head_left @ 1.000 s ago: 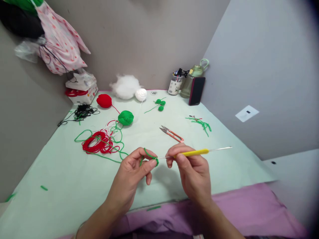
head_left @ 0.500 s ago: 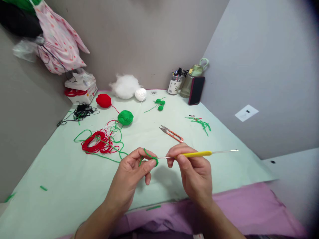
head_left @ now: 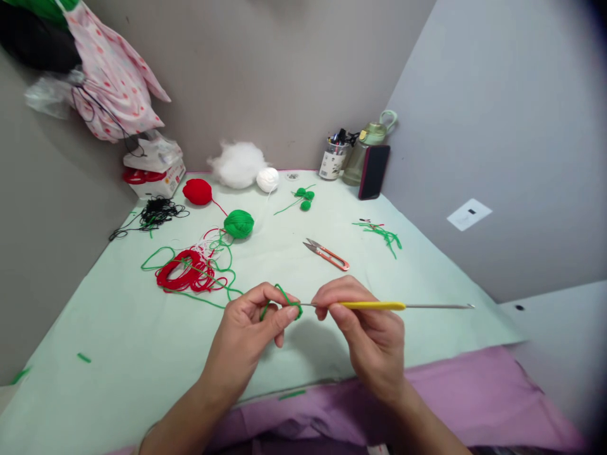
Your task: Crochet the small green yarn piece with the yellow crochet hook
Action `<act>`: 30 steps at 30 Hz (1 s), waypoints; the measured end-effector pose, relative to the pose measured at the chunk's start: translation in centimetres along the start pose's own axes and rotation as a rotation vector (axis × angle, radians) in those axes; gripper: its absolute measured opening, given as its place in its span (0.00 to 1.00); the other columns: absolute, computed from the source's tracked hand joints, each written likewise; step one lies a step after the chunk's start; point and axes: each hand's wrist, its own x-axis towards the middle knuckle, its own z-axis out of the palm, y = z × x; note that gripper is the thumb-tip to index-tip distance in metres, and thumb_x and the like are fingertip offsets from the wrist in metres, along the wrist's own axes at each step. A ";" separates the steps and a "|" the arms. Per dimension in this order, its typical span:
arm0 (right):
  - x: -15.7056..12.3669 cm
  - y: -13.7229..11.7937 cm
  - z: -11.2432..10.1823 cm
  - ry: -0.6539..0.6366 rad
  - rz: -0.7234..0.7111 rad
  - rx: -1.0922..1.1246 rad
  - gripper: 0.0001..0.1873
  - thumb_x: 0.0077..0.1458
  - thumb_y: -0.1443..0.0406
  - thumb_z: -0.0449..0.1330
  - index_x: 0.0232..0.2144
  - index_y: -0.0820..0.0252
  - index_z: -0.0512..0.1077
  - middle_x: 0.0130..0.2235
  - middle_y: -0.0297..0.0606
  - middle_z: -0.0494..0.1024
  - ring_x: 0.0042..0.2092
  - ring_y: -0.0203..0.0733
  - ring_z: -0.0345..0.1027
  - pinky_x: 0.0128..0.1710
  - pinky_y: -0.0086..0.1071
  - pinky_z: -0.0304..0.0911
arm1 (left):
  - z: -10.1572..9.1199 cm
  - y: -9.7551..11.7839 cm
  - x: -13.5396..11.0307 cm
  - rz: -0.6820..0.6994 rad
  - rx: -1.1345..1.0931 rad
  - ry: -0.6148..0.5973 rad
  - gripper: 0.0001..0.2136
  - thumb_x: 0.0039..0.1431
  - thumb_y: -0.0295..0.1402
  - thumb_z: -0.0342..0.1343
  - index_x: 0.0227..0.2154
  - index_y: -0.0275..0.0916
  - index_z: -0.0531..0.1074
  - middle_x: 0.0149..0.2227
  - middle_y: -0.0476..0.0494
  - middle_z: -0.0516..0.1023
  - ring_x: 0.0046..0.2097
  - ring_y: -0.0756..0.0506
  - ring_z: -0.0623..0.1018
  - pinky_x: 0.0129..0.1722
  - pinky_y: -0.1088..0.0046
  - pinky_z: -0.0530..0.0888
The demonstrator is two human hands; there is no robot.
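Between thumb and fingers, my left hand [head_left: 253, 325] pinches a small piece of green crochet [head_left: 298, 311], with a loop of green yarn over the index finger. My right hand [head_left: 363, 328] is closed around the yellow handle of a crochet hook [head_left: 374, 306]. The hook's left tip meets the green piece; its other metal end sticks out to the right. A green strand trails from my left hand toward the green yarn ball [head_left: 238, 224]. Orange thread snips [head_left: 327, 254] lie on the table beyond my right hand.
On the pale green tablecloth [head_left: 142, 341] lie a red yarn coil [head_left: 183, 272], a red ball [head_left: 197, 191], a white ball [head_left: 268, 180], white stuffing [head_left: 238, 164], black yarn [head_left: 161, 212] and green scraps [head_left: 386, 237]. A phone [head_left: 374, 172] leans against a bottle [head_left: 353, 165] beside a pen cup [head_left: 333, 159].
My right hand has moved slightly left toward the green piece, and the hook has levelled, its right end now lower. My left hand stays nearly in place, still pinching the piece.
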 end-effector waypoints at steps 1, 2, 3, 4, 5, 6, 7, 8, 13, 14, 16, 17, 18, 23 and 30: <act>0.0 0.0 -0.1 -0.009 0.003 0.004 0.10 0.70 0.68 0.60 0.41 0.55 0.82 0.34 0.37 0.79 0.38 0.41 0.74 0.38 0.35 0.70 | -0.1 0.1 0.0 -0.005 0.014 -0.009 0.09 0.57 0.38 0.72 0.28 0.41 0.80 0.29 0.50 0.78 0.25 0.52 0.70 0.27 0.74 0.67; 0.1 0.1 -0.1 -0.012 0.012 0.025 0.09 0.70 0.68 0.60 0.41 0.55 0.82 0.33 0.36 0.79 0.38 0.41 0.74 0.38 0.35 0.70 | -0.2 0.2 0.0 -0.008 0.026 -0.021 0.09 0.57 0.38 0.72 0.28 0.41 0.80 0.30 0.50 0.79 0.25 0.52 0.70 0.28 0.74 0.68; 0.1 0.2 -0.1 -0.011 0.029 0.059 0.10 0.71 0.67 0.60 0.40 0.55 0.82 0.33 0.36 0.79 0.37 0.40 0.74 0.37 0.34 0.70 | -0.2 0.4 0.1 -0.009 0.034 -0.033 0.09 0.57 0.38 0.73 0.28 0.41 0.81 0.31 0.50 0.79 0.25 0.53 0.70 0.28 0.74 0.68; 0.1 0.3 0.0 -0.007 0.048 0.100 0.10 0.71 0.67 0.60 0.40 0.55 0.82 0.33 0.36 0.78 0.36 0.40 0.73 0.36 0.34 0.70 | -0.2 0.5 0.1 -0.010 0.036 -0.044 0.08 0.56 0.37 0.73 0.30 0.41 0.82 0.33 0.50 0.79 0.25 0.53 0.70 0.27 0.75 0.69; 0.0 0.5 0.1 -0.001 0.065 0.140 0.10 0.71 0.66 0.60 0.40 0.55 0.82 0.33 0.36 0.78 0.35 0.39 0.73 0.35 0.33 0.70 | -0.1 0.7 0.1 -0.010 0.030 -0.051 0.07 0.55 0.38 0.73 0.32 0.41 0.83 0.33 0.50 0.78 0.24 0.54 0.69 0.27 0.75 0.69; 0.0 0.7 0.2 0.002 0.082 0.171 0.10 0.71 0.65 0.60 0.40 0.55 0.82 0.34 0.36 0.78 0.34 0.38 0.73 0.34 0.32 0.70 | -0.1 0.8 0.1 -0.014 0.017 -0.056 0.08 0.55 0.37 0.74 0.35 0.42 0.84 0.33 0.51 0.77 0.24 0.55 0.68 0.26 0.76 0.69; -0.1 0.9 0.3 0.002 0.094 0.190 0.10 0.71 0.65 0.61 0.40 0.55 0.83 0.34 0.36 0.79 0.34 0.37 0.73 0.34 0.32 0.71 | 0.0 0.9 0.1 -0.023 0.001 -0.060 0.11 0.54 0.37 0.74 0.40 0.43 0.85 0.33 0.52 0.76 0.24 0.55 0.68 0.26 0.76 0.70; -0.2 1.0 0.5 0.001 0.104 0.200 0.10 0.71 0.65 0.61 0.40 0.55 0.83 0.35 0.36 0.79 0.33 0.37 0.73 0.34 0.31 0.71 | 0.1 1.0 0.1 -0.033 -0.017 -0.063 0.15 0.53 0.37 0.75 0.44 0.44 0.85 0.32 0.53 0.75 0.24 0.55 0.67 0.25 0.77 0.70; -0.4 1.4 0.8 0.033 0.119 0.243 0.09 0.71 0.63 0.61 0.41 0.53 0.82 0.35 0.35 0.80 0.34 0.35 0.74 0.36 0.30 0.71 | 0.4 1.1 0.1 -0.060 -0.068 -0.043 0.27 0.53 0.36 0.76 0.57 0.46 0.80 0.32 0.54 0.74 0.25 0.55 0.67 0.25 0.79 0.72; -0.4 1.4 0.9 0.039 0.120 0.249 0.09 0.71 0.63 0.61 0.41 0.53 0.82 0.35 0.35 0.79 0.34 0.35 0.74 0.35 0.30 0.71 | 0.4 1.1 0.1 -0.061 -0.072 -0.037 0.28 0.53 0.36 0.76 0.58 0.46 0.80 0.32 0.54 0.74 0.25 0.55 0.68 0.25 0.79 0.72; -0.4 1.3 0.9 0.042 0.112 0.226 0.10 0.71 0.63 0.60 0.40 0.53 0.82 0.34 0.34 0.79 0.32 0.35 0.73 0.34 0.30 0.71 | 0.5 1.0 0.1 -0.062 -0.081 -0.026 0.30 0.53 0.36 0.76 0.60 0.47 0.78 0.32 0.55 0.74 0.26 0.55 0.69 0.25 0.79 0.72; -0.5 1.3 0.9 0.039 0.092 0.178 0.10 0.72 0.64 0.60 0.41 0.53 0.82 0.34 0.34 0.79 0.32 0.36 0.74 0.34 0.30 0.72 | 0.5 0.9 0.0 -0.061 -0.088 -0.016 0.32 0.53 0.35 0.76 0.61 0.48 0.77 0.32 0.55 0.74 0.26 0.55 0.69 0.26 0.80 0.72; -0.6 1.3 1.0 0.041 0.053 0.094 0.10 0.71 0.65 0.60 0.41 0.52 0.82 0.34 0.35 0.79 0.33 0.37 0.74 0.34 0.31 0.72 | 0.6 0.8 0.0 -0.056 -0.098 -0.001 0.33 0.52 0.34 0.76 0.63 0.48 0.76 0.32 0.55 0.74 0.26 0.55 0.69 0.26 0.80 0.72; -1.7 1.4 1.4 -0.005 -0.286 -0.354 0.17 0.67 0.72 0.63 0.52 0.49 0.82 0.46 0.42 0.83 0.46 0.45 0.79 0.43 0.36 0.76 | 1.0 0.5 -0.1 -0.072 -0.246 -0.010 0.32 0.53 0.36 0.76 0.62 0.44 0.77 0.32 0.54 0.75 0.25 0.56 0.69 0.25 0.81 0.71; -0.3 1.3 1.3 0.162 0.083 0.232 0.10 0.71 0.66 0.61 0.42 0.51 0.83 0.35 0.34 0.79 0.32 0.34 0.73 0.35 0.31 0.72 | 0.9 1.7 -0.1 -0.191 -0.431 -0.041 0.20 0.53 0.32 0.76 0.50 0.41 0.85 0.29 0.56 0.69 0.20 0.61 0.53 0.20 0.84 0.64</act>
